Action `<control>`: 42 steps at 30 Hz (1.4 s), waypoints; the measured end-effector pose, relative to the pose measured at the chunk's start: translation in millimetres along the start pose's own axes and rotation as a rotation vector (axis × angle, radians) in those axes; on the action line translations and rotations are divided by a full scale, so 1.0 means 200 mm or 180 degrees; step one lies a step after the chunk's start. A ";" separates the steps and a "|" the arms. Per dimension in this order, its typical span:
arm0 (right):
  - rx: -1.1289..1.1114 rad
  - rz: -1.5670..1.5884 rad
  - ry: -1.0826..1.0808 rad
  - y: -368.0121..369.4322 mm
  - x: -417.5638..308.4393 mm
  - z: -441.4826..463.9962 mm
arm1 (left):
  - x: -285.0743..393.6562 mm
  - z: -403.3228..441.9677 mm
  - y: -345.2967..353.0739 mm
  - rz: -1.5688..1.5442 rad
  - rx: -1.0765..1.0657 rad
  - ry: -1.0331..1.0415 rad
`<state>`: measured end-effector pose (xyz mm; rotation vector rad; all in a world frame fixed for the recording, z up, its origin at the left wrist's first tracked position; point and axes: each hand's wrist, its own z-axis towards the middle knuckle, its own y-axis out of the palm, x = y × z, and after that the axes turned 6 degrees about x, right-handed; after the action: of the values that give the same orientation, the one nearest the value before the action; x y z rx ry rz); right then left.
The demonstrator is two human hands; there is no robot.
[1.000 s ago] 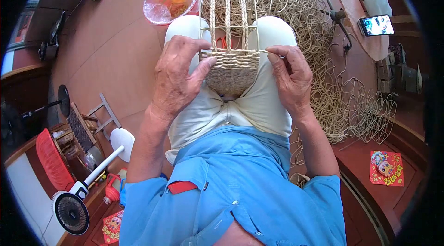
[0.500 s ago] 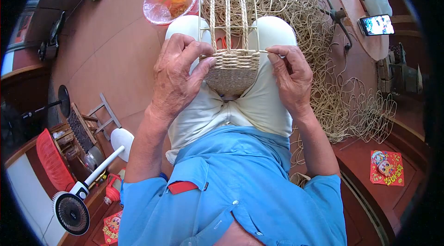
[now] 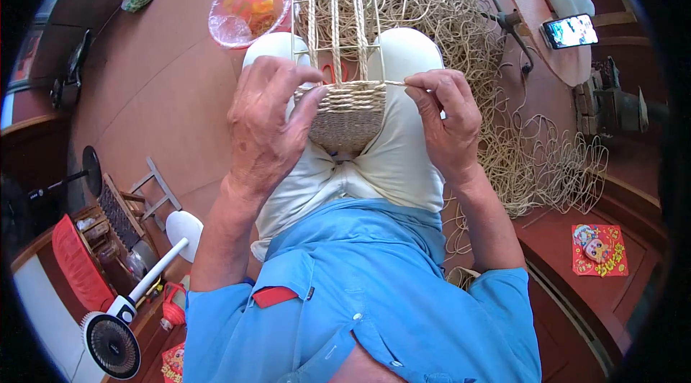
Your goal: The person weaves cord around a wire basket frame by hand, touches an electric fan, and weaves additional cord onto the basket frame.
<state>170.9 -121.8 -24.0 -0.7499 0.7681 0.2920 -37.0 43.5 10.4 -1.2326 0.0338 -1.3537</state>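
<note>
A half-woven straw-rope basket (image 3: 344, 129) stands between my knees, with a wire frame and several upright twisted cords rising from its woven part. My left hand (image 3: 266, 120) is at the basket's left edge, thumb and index finger curled about the top woven row, its other fingers bent. From the right end of that row a short length of straw rope (image 3: 395, 83) runs out sideways. My right hand (image 3: 452, 113) pinches it between thumb and index finger, slightly apart from the basket. An orange-red looped object (image 3: 332, 72) shows partly behind the cords.
A large heap of loose straw rope (image 3: 439, 5) lies on the floor ahead and right. A red tub (image 3: 251, 5) with a plastic liner stands left of the basket. A phone (image 3: 571, 31) rests at a table's edge, right. A white fan (image 3: 111, 342) is lower left.
The whole view has shifted, so the basket and both hands appear slightly further left. My left thumb sits a little further onto the weave. The right hand keeps its pinch on the rope.
</note>
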 end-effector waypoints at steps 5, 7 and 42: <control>0.0136 -0.0198 -0.0536 -0.05 -0.02 0.05 | 0.10 0.09 0.19 -0.0565 -0.0354 0.0291; 0.0157 -0.0267 -0.0649 -0.07 -0.05 0.07 | 0.13 0.10 0.26 -0.0626 -0.0392 0.0359; -0.2444 0.2639 0.2223 0.12 0.19 0.41 | 0.13 0.09 0.29 -0.0368 0.0014 -0.0377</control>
<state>228.3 -48.6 -24.2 -1.2506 1.6669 1.1552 24.2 21.1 -4.8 -1.3255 -0.1255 -1.3766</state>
